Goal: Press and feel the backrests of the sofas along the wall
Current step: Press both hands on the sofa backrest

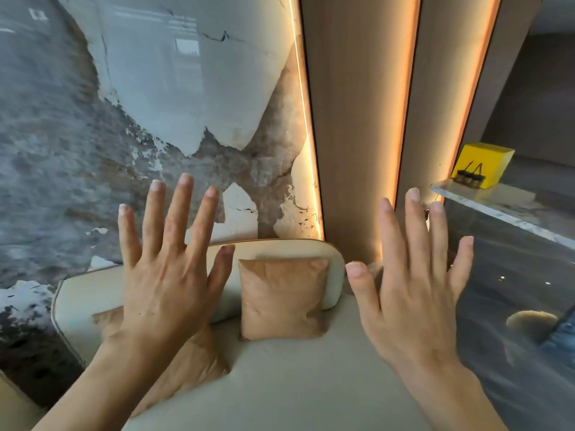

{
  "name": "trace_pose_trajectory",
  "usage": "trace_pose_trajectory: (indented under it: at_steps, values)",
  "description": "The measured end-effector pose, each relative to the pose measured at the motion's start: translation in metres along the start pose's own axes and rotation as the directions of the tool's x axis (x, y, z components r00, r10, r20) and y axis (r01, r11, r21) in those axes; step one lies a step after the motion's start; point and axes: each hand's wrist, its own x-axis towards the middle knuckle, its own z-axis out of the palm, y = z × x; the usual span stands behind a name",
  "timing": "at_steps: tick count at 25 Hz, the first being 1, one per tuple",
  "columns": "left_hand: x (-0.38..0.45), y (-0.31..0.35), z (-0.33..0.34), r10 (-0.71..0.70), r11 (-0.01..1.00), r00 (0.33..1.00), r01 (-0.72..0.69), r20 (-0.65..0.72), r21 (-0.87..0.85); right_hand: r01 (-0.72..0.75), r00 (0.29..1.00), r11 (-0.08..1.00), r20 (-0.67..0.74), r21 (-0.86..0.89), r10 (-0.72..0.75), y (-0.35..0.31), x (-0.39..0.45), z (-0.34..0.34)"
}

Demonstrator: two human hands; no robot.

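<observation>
A cream sofa stands against the marble wall; its padded backrest (280, 251) runs along the wall with a rounded right end. Two tan cushions lean on it: one upright (284, 298) in the middle, another (193, 362) mostly hidden under my left arm. My left hand (169, 269) is raised in front of the backrest, palm forward, fingers spread, holding nothing. My right hand (413, 281) is raised likewise past the sofa's right end, fingers apart and empty. Whether either hand touches the backrest I cannot tell.
The cream seat (295, 384) fills the lower middle. Wooden wall panels (354, 119) with lit orange strips rise behind the sofa's right end. A marble shelf (497, 203) at the right carries a yellow box (485, 163). Glossy dark floor (522, 306) lies at the right.
</observation>
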Motion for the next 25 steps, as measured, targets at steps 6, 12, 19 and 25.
trace_pose_trajectory:
  at_steps: [6, 12, 19, 25]
  values:
    - [0.014, 0.144, 0.037, -0.01, 1.0, 0.998, 0.01, 0.061, -0.001, 0.021, 0.993, 0.998, 0.115, -0.051, -0.015, 0.153, 0.013, 0.015]
    - [0.027, 0.179, 0.084, -0.023, 0.998, 0.991, 0.016, 0.128, 0.058, 0.039, 0.986, 0.999, 0.164, -0.014, -0.036, 0.199, 0.036, 0.066]
    - [0.031, 0.153, 0.162, -0.108, 0.993, 0.976, 0.095, 0.186, 0.076, 0.106, 0.971, 0.994, 0.217, -0.017, -0.1, 0.182, 0.065, 0.146]
    - [0.023, 0.142, 0.207, -0.174, 0.983, 0.941, 0.147, 0.29, 0.111, 0.114, 0.953, 0.991, 0.274, 0.064, -0.127, 0.174, 0.085, 0.211]
